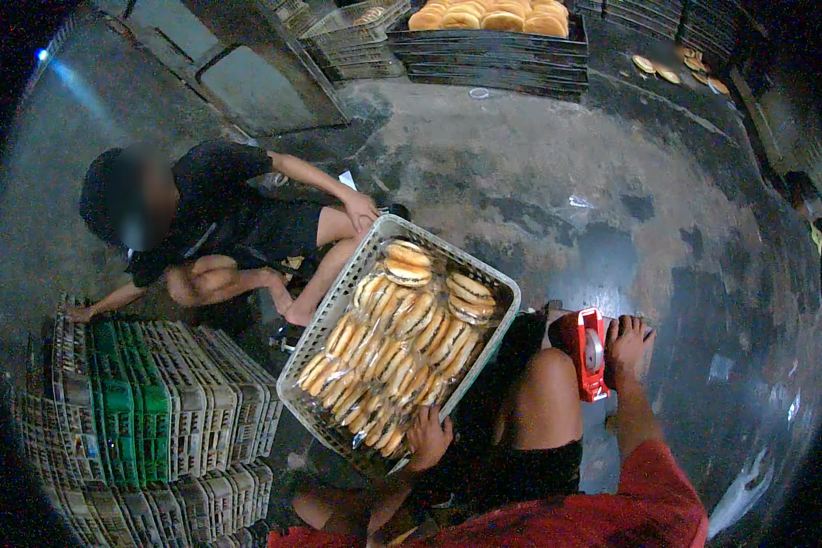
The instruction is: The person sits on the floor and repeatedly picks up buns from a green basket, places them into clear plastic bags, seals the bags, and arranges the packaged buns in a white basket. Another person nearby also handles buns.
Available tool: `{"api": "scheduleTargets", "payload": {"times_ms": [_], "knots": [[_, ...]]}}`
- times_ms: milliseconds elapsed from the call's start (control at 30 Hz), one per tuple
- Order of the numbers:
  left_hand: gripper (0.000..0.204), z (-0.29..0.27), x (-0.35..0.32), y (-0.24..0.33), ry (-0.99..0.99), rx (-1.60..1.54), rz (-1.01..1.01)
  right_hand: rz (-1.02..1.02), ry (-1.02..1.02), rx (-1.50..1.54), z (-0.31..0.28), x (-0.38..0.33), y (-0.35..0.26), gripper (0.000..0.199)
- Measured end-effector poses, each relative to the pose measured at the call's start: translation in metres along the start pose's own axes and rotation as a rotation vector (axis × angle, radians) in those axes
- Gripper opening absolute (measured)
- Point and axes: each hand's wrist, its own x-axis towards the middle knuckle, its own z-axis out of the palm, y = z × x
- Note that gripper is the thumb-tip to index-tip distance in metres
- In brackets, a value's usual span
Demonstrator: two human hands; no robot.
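- Grey plastic crate (498, 290) of bagged buns (395, 342) — tilted over the knees, near edge gripped by left hand (426, 437).
- Red tape dispenser (589, 352) — right hand (627, 342) curled around it, on the floor (539, 183).

Left hand (426, 437) grips the near edge of a grey plastic crate (338, 301) full of bagged buns (393, 347) — crate tilted over the knee. Right hand (627, 342) rests beside a red tape dispenser (589, 352), touching it. Co-worker (219, 228) crouches opposite — hand (361, 210) on the crate's far corner.
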Motion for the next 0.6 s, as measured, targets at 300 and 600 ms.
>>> {"api": "scheduleTargets", "payload": {"times_ms": [300, 600], "knots": [[0.039, -0.003, -0.009, 0.004, -0.095, 0.113, -0.12, 0.043, 0.007, 0.086, 0.001, -0.011, 0.006, 0.035], [0.049, 0.008, -0.026, 0.015, 0.194, 0.122, -0.147, 0.018, 0.302, 0.018, 0.027, -0.024, 0.015, 0.034]]}}
